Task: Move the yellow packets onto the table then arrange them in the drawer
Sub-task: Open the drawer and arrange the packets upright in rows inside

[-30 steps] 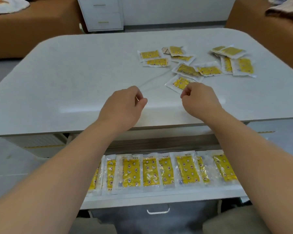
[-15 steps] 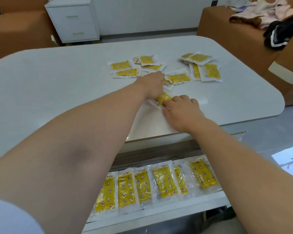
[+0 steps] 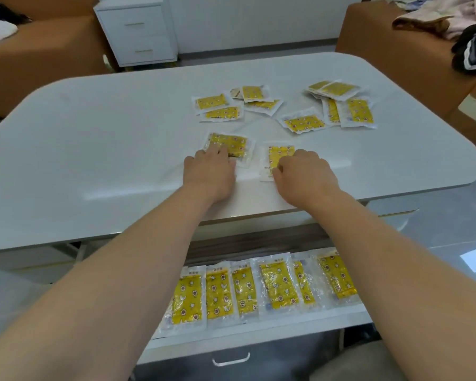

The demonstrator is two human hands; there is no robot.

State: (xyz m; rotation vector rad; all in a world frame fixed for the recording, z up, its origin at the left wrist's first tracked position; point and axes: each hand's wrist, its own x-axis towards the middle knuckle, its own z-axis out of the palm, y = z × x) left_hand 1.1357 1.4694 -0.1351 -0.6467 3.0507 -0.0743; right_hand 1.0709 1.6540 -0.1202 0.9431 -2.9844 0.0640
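Two packets (image 3: 228,143), one touching left hand (image 3: 209,171), one touching right hand (image 3: 305,174)

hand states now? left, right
Left hand: open, fingers flat on a yellow packet.
Right hand: fingers curled on a second packet; pinch or not cannot be told.

Yellow packets (image 3: 303,123) with small star and flower prints, perhaps, clear edges, white table (image 3: 99,149), brown sofas (image 3: 39,56)

bare table (image 3: 94,160) left, packets (image 3: 302,123) crowding right — drawer (image 3: 259,332) open
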